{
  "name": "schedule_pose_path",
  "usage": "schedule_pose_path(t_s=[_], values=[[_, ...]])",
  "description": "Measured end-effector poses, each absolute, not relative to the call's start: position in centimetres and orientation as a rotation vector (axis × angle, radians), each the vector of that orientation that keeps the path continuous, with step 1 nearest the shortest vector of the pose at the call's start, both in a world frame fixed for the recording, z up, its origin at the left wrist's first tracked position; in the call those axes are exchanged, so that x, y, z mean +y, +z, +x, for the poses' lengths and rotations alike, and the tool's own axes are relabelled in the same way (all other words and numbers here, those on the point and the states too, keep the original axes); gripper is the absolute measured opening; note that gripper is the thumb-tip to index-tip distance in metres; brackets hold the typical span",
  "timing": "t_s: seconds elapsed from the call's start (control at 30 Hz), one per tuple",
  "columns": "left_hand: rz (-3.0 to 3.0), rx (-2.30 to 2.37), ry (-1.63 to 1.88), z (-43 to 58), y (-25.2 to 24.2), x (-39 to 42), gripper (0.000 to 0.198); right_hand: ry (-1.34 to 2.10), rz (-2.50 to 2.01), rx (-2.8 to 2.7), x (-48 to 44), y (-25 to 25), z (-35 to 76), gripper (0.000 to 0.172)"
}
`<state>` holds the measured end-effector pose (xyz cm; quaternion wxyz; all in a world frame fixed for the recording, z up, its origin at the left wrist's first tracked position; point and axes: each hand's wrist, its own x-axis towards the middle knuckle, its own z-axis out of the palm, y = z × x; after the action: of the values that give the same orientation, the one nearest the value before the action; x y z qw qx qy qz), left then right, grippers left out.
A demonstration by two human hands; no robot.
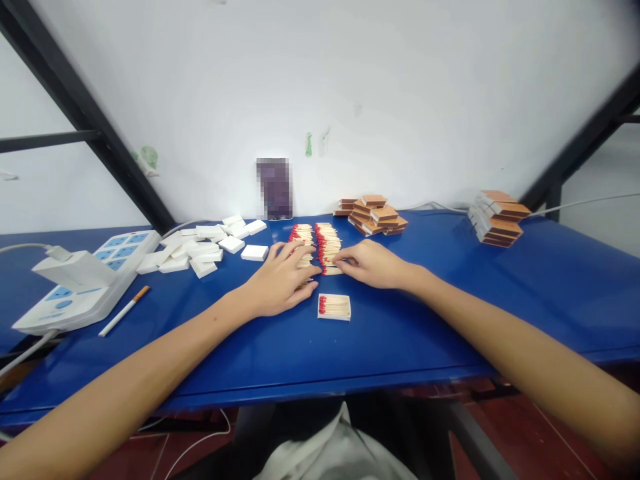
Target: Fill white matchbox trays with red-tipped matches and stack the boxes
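Two rows of red-tipped matches (320, 241) lie on the blue table (450, 307). My left hand (280, 280) rests on the left row, fingers curled over the matches and touching them. My right hand (370, 263) sits beside the right row, fingers pinched on a few matches at its near end. A small open tray of matches (334, 307) lies just in front of both hands.
White inner trays (200, 247) are heaped at the left, orange matchbox sleeves (374, 213) at the back and more (497, 217) at the far right. A white power strip (85, 280) with a plug, a cigarette (124, 311) and a dark phone (274, 188) against the wall.
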<state>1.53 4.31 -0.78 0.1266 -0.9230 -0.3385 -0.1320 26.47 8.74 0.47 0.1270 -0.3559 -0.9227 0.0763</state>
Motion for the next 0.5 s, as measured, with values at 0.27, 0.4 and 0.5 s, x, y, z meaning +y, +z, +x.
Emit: schedule_pose_path(t_s=[0.27, 0.4, 0.5], values=[[-2.697, -0.983, -0.405, 1.52, -0.84, 4.34, 0.033, 0.199, -1.071, -2.676, 8.68, 0.42, 26.44, 0.029], [-2.684, -0.988, -0.379, 1.56, -0.85, 4.34, 0.034, 0.201, -1.071, -2.68, 8.6, 0.41, 26.45, 0.031], [-2.678, -0.989, -0.37, 1.58, -0.86, 4.33, 0.035, 0.212, -1.068, -2.674, 8.68, 0.29, 26.49, 0.031]])
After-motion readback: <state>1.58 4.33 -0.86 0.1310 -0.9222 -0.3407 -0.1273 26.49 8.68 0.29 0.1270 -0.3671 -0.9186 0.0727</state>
